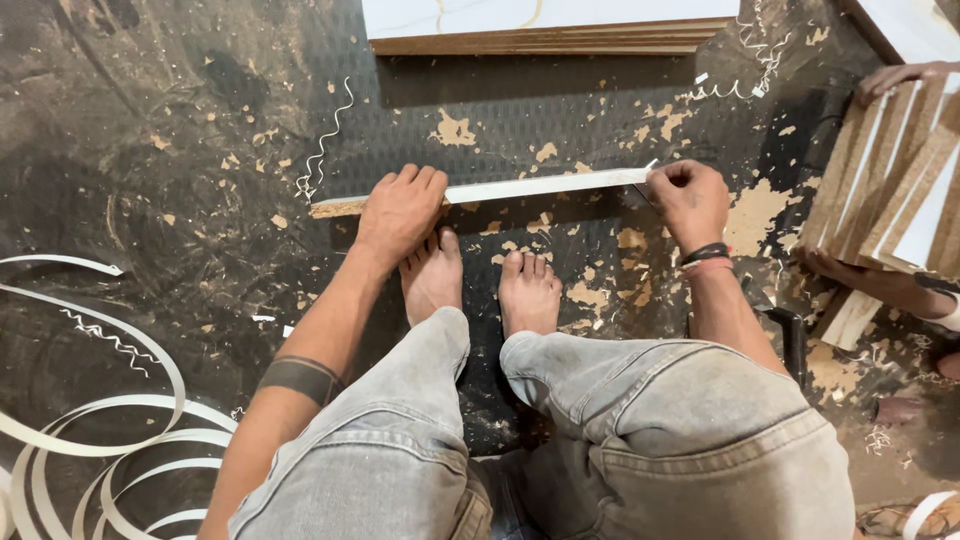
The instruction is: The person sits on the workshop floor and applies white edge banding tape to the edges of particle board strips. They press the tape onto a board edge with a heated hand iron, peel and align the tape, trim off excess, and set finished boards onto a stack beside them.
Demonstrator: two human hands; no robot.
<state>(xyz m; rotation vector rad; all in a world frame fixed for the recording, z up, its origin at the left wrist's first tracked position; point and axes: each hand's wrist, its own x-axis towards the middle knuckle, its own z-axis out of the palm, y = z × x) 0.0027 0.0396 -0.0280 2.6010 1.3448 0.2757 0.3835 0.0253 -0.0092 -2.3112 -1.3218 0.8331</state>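
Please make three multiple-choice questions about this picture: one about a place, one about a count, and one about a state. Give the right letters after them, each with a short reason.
1. Where does the long narrow strip lie?
A. On the dark floor, in front of the bare feet
B. On the person's lap
C. On a table

2. How many bands are on the right wrist?
A. None
B. Two
C. Five

3. What does the left hand do?
A. It hangs in the air
B. It presses flat on the strip
C. It holds a hammer

Answers:
1. A, the strip rests on the floor just beyond the toes.
2. B, a dark band and a pink band sit side by side below the right hand.
3. B, the palm lies on the strip near its left end.
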